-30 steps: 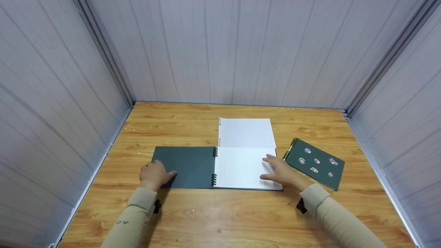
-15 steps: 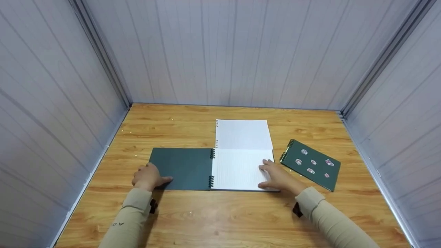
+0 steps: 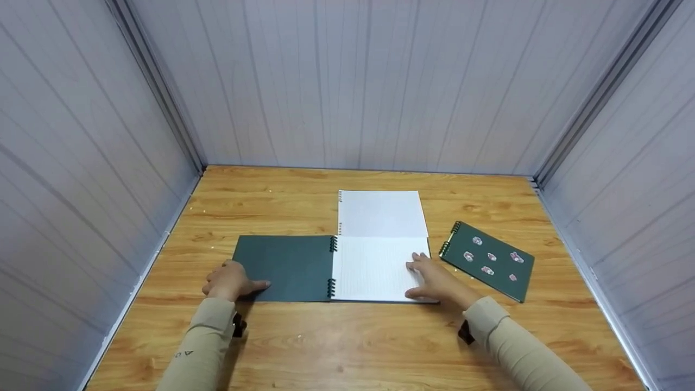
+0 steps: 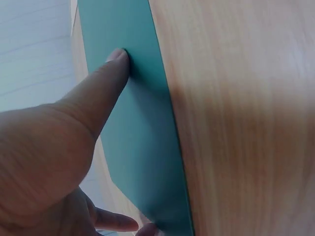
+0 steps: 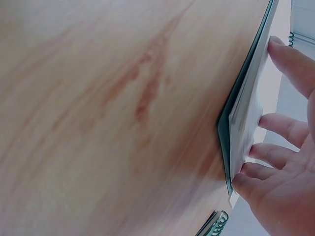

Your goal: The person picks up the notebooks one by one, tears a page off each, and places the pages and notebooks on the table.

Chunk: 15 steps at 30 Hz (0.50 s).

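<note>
- open spiral notebook (image 3: 347, 271) sits mid worktop (image 3: 336, 347), between left and right edges; lined page (image 3: 378, 263) right, green cover (image 3: 296, 266) flat on the left
- left hand (image 3: 228, 279) loosely spread, thumb on the cover; right hand (image 3: 436, 278) spread too, fingertips on the page
- white sheet (image 3: 381, 214) lies towards the worktop's far edge; stickered notebook (image 3: 502, 263) nearer the right edge

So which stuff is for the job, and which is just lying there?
In the job:
open notebook, left grip on its green cover, right grip on its page

Just lying about, I think:
closed notebook with stickers
white sheet with holes, untouched, though it might belong
</note>
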Tool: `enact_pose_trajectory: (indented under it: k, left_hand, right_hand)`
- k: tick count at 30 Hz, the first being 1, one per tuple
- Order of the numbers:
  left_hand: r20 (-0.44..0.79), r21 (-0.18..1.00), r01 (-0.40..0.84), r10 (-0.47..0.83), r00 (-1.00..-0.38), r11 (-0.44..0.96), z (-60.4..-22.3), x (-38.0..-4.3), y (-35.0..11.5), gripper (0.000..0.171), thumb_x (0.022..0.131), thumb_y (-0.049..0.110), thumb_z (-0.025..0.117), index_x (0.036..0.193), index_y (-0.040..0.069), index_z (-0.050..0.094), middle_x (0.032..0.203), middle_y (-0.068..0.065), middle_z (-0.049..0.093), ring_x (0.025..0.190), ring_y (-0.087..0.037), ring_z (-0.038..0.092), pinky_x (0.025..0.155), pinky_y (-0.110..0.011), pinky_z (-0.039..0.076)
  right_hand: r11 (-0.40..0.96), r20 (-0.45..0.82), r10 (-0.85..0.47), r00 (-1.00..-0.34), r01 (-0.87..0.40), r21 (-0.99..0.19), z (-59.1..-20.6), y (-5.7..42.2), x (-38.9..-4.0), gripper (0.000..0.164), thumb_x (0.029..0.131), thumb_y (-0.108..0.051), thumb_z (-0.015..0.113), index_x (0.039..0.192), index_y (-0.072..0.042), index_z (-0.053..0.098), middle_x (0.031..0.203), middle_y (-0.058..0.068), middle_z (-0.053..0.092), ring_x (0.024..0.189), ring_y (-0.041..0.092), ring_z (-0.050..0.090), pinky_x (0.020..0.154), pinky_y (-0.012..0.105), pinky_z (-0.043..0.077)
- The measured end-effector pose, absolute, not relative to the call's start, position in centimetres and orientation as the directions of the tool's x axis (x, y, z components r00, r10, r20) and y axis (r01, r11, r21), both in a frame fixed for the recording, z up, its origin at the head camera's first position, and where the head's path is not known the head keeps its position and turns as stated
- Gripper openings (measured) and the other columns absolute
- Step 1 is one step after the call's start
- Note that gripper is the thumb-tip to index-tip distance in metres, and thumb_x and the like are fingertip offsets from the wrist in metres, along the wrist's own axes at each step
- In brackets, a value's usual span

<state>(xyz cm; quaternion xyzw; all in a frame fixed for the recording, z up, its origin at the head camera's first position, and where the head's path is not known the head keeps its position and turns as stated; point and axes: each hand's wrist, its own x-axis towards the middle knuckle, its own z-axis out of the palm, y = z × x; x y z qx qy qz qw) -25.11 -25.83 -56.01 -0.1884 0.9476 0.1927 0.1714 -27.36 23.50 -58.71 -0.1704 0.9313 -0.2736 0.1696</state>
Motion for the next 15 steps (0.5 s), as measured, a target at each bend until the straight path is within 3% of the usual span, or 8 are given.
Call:
enact_pose_trajectory:
  k: [15]
  left_hand:
    - [-0.388,0.301,-0.408,-0.280,-0.878,0.862,-55.63,-25.29,-25.78,0.121,0.086,0.057,0.090,0.154,-0.023,0.031,0.134,-0.048,0.054,0.111,-0.052,0.056,0.094,-0.062,0.051]
  right_hand:
    - [0.790,-0.211,-0.411,-0.887,-0.231,-0.568,-58.87,23.57,-27.45,0.082,0.089,-0.026,0.093,0.154,0.006,0.055,0.173,0.031,0.031,0.165,0.052,0.021,0.134,0.065,0.020]
